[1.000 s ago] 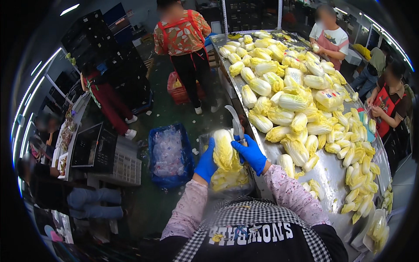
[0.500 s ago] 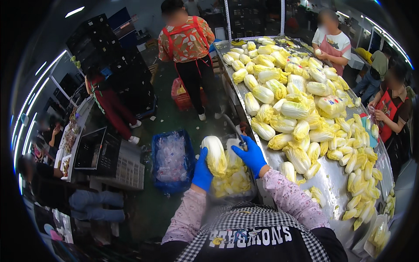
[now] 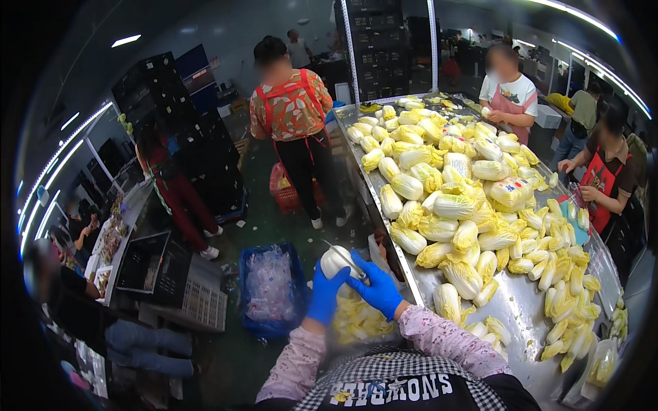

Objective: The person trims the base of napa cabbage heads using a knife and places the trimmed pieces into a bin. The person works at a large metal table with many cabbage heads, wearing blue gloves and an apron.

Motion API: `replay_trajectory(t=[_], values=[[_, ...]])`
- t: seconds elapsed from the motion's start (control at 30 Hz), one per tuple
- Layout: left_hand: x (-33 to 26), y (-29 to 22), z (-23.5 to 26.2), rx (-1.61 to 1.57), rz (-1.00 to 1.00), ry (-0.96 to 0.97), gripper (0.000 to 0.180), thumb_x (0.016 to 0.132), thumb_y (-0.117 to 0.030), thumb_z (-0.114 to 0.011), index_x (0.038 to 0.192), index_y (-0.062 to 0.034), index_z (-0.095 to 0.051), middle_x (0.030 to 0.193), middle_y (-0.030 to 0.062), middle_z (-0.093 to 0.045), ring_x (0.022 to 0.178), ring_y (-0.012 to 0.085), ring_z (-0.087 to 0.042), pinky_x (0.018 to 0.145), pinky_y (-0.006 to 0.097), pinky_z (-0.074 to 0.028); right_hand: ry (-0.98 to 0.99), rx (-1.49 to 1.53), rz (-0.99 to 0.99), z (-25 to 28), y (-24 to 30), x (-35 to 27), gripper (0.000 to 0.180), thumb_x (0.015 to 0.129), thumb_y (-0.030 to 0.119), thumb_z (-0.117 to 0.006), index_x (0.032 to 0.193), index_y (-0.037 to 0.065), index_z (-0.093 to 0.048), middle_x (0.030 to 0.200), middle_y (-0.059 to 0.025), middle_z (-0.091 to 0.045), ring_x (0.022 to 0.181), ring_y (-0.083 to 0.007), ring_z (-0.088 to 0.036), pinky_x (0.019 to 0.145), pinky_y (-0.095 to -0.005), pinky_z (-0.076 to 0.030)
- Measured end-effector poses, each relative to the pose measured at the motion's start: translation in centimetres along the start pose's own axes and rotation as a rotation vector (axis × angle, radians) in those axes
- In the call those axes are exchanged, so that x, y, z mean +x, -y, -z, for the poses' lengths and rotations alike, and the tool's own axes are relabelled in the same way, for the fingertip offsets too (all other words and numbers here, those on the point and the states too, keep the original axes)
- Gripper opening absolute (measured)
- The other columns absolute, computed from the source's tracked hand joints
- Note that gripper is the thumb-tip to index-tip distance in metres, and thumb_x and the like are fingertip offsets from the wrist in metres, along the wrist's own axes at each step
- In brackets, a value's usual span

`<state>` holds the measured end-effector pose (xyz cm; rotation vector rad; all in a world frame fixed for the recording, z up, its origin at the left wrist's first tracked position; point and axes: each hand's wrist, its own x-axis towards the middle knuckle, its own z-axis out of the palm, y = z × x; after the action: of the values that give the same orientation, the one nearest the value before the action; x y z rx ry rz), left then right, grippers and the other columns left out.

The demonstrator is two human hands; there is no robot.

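In blue gloves, both my hands are held out in front of me, left of the table edge. My left hand [image 3: 323,296] is closed around a napa cabbage [image 3: 333,264], its white base end turned up. A knife [image 3: 347,259] is gripped in my right hand [image 3: 378,289]; its thin curved blade lies at the cabbage's base. The two hands are close together. Below them is a container of loose yellow cabbage leaves [image 3: 361,319], partly hidden by my hands. The metal table [image 3: 515,301] to the right carries a large heap of napa cabbages [image 3: 458,205].
A blue crate [image 3: 301,291] of clear plastic bags stands on the floor at left, near a black crate [image 3: 145,262] and a grey one [image 3: 203,301]. A person [image 3: 291,103] stands ahead with a red basket [image 3: 282,194] beside them. Two people work across the table.
The cabbage has been tipped so its base faces up. My right hand has moved lower and inward, bringing the knife blade to the cabbage. The view has shifted slightly.
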<state>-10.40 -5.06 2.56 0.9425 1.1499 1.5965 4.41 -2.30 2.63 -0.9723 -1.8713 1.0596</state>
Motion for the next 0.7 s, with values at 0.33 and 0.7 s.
replay_trajectory(t=[0.33, 0.7], values=[[-1.4, -1.8, 0.6, 0.086, -0.145, -0.119, 0.048, 0.084, -0.011, -0.065, 0.127, -0.0005, -0.045, 0.117, 0.0113, -0.055, 0.106, 0.021, -0.056, 0.091, 0.031, -0.045, -0.071, 0.171, -0.073, -1.4, 2.0, -0.2, 0.054, 0.085, 0.034, -0.066, 0.132, 0.014, -0.049, 0.1, -0.0166, -0.065, 0.085, -0.0214, -0.064, 0.077, -0.032, -0.049], [-2.1, -1.0, 5.7, -0.207, 0.323, 0.126, 0.043, 0.091, -0.026, -0.057, 0.123, 0.0016, -0.051, 0.116, 0.0109, -0.058, 0.103, 0.0183, -0.057, 0.087, 0.028, -0.046, 0.062, -0.122, -0.009, -1.0, 2.2, 1.0, 0.039, 0.083, 0.039, -0.065, 0.107, 0.008, -0.059, 0.084, -0.0175, -0.066, 0.078, -0.0309, -0.065, 0.067, -0.0357, -0.051]])
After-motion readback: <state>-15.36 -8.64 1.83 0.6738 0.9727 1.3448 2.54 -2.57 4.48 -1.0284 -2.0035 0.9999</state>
